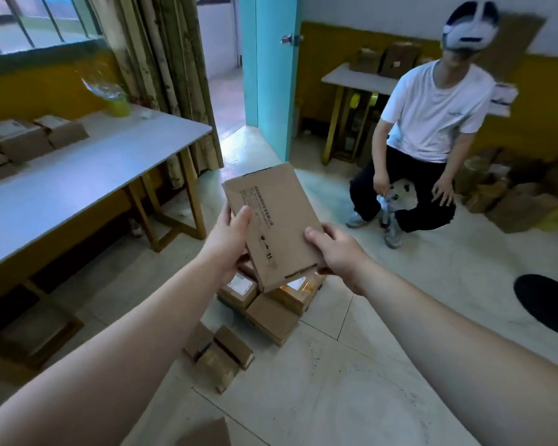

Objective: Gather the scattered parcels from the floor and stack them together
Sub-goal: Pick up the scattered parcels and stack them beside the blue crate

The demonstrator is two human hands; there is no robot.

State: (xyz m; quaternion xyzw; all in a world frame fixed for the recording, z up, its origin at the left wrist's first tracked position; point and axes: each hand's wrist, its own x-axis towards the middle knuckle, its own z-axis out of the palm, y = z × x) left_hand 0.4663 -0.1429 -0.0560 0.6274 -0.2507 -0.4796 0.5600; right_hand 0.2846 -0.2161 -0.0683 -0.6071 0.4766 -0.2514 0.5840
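- The left hand [231,233] and right hand [332,249] both grasp a flat cardboard parcel [273,217], thumbs on its printed face, fingers hidden beneath.
- The parcel hangs tilted in the air above a cluster of parcels [271,304] on the floor [384,365]; the two-sided hold likely keeps it level for setting down there.
- More loose parcels [221,355] lie nearer the person, just beside that cluster.
- The worktop [87,175] edge stands well to the left, a seated person [429,123] to the right; open floor lies between.
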